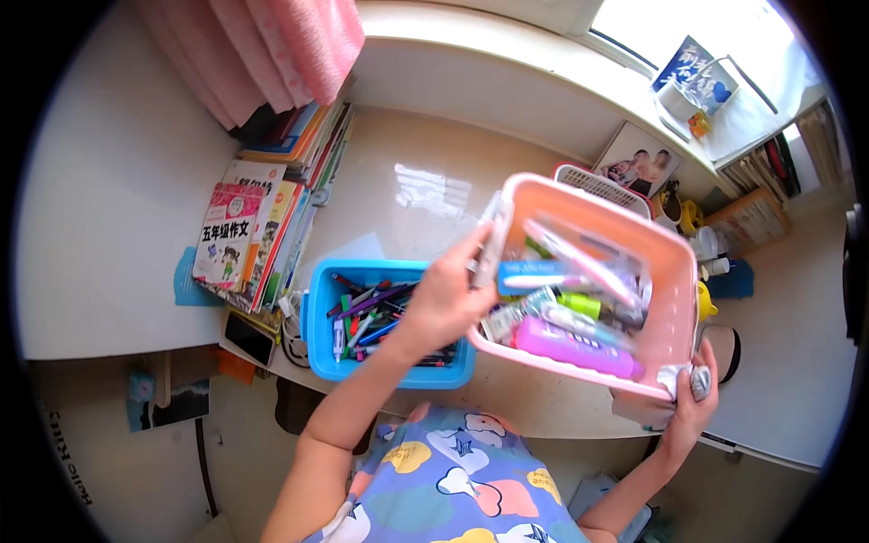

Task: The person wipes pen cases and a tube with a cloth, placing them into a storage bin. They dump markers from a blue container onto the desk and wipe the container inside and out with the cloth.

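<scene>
A pink basket (pixel 597 204) is tilted above the desk, with a purple bottle (pixel 579 351), a blue packet, a pink item and a green-capped item inside. My left hand (pixel 448 294) grips its left end. At the lower right corner, my right hand (pixel 695 389) holds the basket together with a small crumpled whitish thing. Left of the pink basket and partly behind my left forearm stands a blue basket (pixel 317 317) full of pens and markers (pixel 367 317).
Books and magazines (pixel 231 231) are stacked at the left, with a dark phone (pixel 247 338) below them. A pink cloth (pixel 272 54) hangs at the upper left. Behind the pink basket are a white basket (pixel 602 187), a photo (pixel 638 161) and small items.
</scene>
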`<state>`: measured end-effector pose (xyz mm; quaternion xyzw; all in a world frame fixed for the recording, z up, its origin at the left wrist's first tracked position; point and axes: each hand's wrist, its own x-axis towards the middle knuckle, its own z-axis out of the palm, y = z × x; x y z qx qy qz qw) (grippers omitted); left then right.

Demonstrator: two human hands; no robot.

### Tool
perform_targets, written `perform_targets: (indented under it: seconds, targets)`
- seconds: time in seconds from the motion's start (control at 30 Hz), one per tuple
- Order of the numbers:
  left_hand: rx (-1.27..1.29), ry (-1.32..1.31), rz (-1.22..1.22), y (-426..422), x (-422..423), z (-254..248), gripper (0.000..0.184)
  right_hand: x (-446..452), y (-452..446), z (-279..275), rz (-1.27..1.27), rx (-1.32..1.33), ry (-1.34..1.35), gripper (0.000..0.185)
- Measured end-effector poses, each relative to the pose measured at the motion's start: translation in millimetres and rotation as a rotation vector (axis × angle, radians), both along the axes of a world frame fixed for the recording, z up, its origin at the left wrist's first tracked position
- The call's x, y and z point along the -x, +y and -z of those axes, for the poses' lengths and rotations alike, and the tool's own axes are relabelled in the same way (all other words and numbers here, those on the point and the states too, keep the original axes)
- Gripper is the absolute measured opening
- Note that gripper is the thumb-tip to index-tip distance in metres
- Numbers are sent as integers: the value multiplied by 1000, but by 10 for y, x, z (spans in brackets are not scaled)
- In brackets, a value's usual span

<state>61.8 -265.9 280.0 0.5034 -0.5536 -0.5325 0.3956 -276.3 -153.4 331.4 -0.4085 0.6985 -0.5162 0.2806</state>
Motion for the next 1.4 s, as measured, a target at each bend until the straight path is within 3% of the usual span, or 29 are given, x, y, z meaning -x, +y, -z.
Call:
perform_targets:
  seconds: [0.17, 0.27, 0.3, 0.43, 0.57, 0.87, 0.97, 1.1, 1.17, 1.3, 1.4]
  targets:
    - [322, -138, -154, -530, -504, -128, 65, -544, -706, -170, -136, 240, 137, 49]
    - [309, -17, -249, -909, -827, -223, 63, -860, -1240, -158, -221, 234, 191, 46]
    - [311, -43, -279, -1054, -938, -191, 63, -992, -1426, -75, -273, 230, 62, 46]
    - [279, -177, -412, -1593, -1315, 365, 64, -1348, -2059, 640, -384, 229, 50, 45]
    - [299, -261, -453, -1948, -1445, 843, 60, -1470, -2491, 1321, -381, 117, -136, 49]
    - [380, -296, -429, -2756, -1506, 1593, 57, -1481, -2947, 1676, -335, 37, 83, 47]
    - [365, -253, -432, -2912, -1514, 1625, 55, -1460, -3061, 1753, -325, 55, 109, 47]
    - [297, -306, -432, -2866, -1486, 1505, 55, -1464, -3171, 1770, -292, 67, 102, 42]
    - [311, -654, -476, -2794, -1425, 1453, 54, -1421, -3145, 1801, -321, 64, 73, 43]
    - [409, -554, -487, -2247, -1276, 1395, 55, -1200, -2659, 1691, -374, 218, 406, 45]
    - [336, -631, -417, -1372, -1424, 1074, 53, -1083, -1883, 1628, -518, -143, 177, 40]
